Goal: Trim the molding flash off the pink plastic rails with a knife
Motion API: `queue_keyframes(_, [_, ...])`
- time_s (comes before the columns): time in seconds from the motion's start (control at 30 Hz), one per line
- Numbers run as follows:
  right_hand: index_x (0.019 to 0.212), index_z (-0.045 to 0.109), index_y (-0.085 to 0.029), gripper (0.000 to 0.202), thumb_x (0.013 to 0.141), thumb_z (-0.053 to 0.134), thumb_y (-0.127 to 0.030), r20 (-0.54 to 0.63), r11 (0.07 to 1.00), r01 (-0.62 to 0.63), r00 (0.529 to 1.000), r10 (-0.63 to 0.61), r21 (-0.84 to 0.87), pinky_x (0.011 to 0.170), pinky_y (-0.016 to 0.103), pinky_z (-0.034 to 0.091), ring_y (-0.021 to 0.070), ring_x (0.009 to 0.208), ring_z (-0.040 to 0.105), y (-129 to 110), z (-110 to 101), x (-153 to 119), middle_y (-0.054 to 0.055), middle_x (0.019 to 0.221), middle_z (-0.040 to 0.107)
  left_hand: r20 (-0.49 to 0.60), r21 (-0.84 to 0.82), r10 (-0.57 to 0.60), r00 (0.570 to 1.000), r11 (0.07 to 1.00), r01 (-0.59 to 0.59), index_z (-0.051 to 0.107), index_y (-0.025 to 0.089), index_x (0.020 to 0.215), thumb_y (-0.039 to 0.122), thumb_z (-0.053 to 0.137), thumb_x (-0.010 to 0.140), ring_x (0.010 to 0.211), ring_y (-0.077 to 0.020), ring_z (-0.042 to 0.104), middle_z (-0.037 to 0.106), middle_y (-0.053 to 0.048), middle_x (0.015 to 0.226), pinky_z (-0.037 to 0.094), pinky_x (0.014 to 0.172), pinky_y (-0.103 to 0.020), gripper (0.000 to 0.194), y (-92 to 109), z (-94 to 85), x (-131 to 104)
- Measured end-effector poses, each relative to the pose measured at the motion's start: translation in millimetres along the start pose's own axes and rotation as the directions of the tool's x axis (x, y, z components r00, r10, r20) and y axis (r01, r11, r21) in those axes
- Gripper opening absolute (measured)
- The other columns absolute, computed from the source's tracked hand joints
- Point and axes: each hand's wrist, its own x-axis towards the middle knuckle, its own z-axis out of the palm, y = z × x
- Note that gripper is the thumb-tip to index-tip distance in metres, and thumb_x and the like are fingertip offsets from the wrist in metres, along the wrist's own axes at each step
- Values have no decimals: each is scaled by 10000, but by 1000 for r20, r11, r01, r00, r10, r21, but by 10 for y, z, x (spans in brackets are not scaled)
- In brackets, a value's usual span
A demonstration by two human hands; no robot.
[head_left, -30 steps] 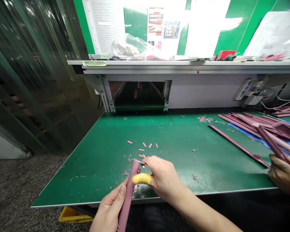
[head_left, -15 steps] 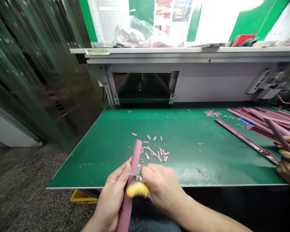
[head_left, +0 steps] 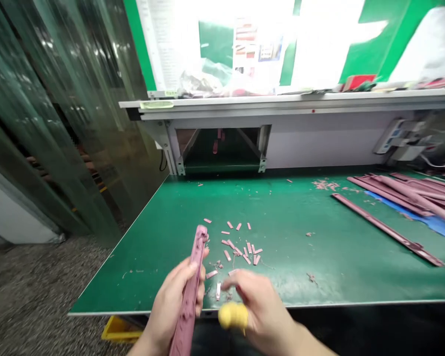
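Observation:
My left hand [head_left: 166, 301] is closed around a long pink plastic strip [head_left: 188, 304], held tilted over the front edge of the bench. Its hollow side, with small raised bumps, faces me. Right of it is my right hand [head_left: 261, 301], apart from the strip, its fingers curled and blurred. A yellow finger cover [head_left: 233, 315] is on its thumb. Whatever these fingers hold is hidden. Just left of the right fingertips lies a small pale piece [head_left: 218, 291]. Several small pink pieces [head_left: 245, 251] are scattered beyond my hands.
A single pink strip [head_left: 387, 228] lies at the right of the green bench top [head_left: 141, 257]. Beyond it is a pile of pink strips [head_left: 411, 193] on a blue sheet [head_left: 437, 226]. A conveyor opening [head_left: 222, 160] is at the back, and a yellow bin [head_left: 120, 330] below.
My right hand has moved away from the strip, to the right and down. The strip has turned to show its hollow side. Another person's hand and the strip it held have left the view at right.

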Motion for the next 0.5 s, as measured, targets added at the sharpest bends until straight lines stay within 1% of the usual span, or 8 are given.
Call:
queue_keyframes(0.07, [882, 627, -183, 768, 773, 221, -826, -122, 999, -34, 992, 29, -35, 595, 271, 411, 174, 672, 603, 79, -185, 232, 53, 753, 657, -26, 41, -37, 999, 998, 38, 529, 216, 1243, 412, 646, 805, 370, -62, 451, 548, 48, 657, 384, 308, -168, 495, -127, 36, -107])
queue_keyframes(0.1, [881, 629, -175, 760, 762, 260, -830, -147, 997, -42, 989, 32, -64, 600, 263, 398, 170, 678, 597, 107, -249, 321, 49, 763, 659, -44, 54, -48, 998, 997, 50, 517, 238, 1254, 427, 652, 798, 333, -52, 429, 560, 51, 648, 353, 283, -153, 512, -175, 59, -154])
queue_keyframes(0.17, [875, 630, -173, 729, 754, 326, -824, -119, 988, -45, 993, 27, -146, 589, 247, 367, 161, 680, 583, 137, -315, 432, 41, 770, 656, -58, 47, -73, 996, 996, 76, 518, 261, 1255, 431, 675, 781, 284, -31, 393, 587, 45, 621, 283, 258, -117, 528, -237, 100, -224])
queue_keyframes(0.23, [823, 618, -175, 681, 762, 369, -806, -57, 969, -54, 997, 42, -242, 563, 235, 324, 147, 651, 554, 140, -322, 465, 25, 732, 633, -48, -23, -95, 994, 995, 94, 579, 239, 1200, 398, 705, 767, 288, -15, 391, 605, 31, 600, 281, 281, -100, 479, -267, 122, -249])
queue_keyframes(0.3, [744, 582, -173, 657, 765, 383, -798, -23, 944, -58, 998, 53, -326, 533, 232, 275, 129, 602, 507, 126, -307, 451, 7, 679, 595, -28, -142, -98, 995, 986, 93, 653, 216, 1111, 323, 740, 750, 380, -18, 467, 631, 16, 638, 374, 374, -95, 386, -282, 127, -240])
queue_keyframes(0.37, [698, 544, -172, 647, 791, 359, -784, -19, 924, -47, 999, 43, -379, 513, 237, 233, 115, 566, 463, 111, -296, 419, -4, 649, 561, -7, -248, -87, 996, 965, 83, 695, 217, 1057, 253, 751, 745, 550, -40, 560, 670, 0, 748, 479, 562, -109, 319, -288, 129, -224])
queue_keyframes(0.43, [700, 532, -173, 642, 828, 319, -764, -24, 912, -32, 999, 25, -408, 504, 243, 208, 110, 552, 446, 95, -294, 385, -6, 643, 548, 25, -296, -79, 997, 952, 83, 705, 230, 1066, 216, 733, 763, 682, -61, 596, 690, -3, 815, 501, 725, -134, 304, -285, 140, -219])
queue_keyframes(0.5, [706, 532, -172, 639, 859, 286, -742, -20, 904, -20, 1000, 12, -427, 497, 249, 192, 110, 541, 444, 73, -289, 348, -1, 640, 547, 36, -267, -56, 998, 961, 64, 709, 237, 1070, 216, 722, 772, 706, -68, 602, 701, 1, 821, 498, 763, -140, 299, -274, 158, -225])
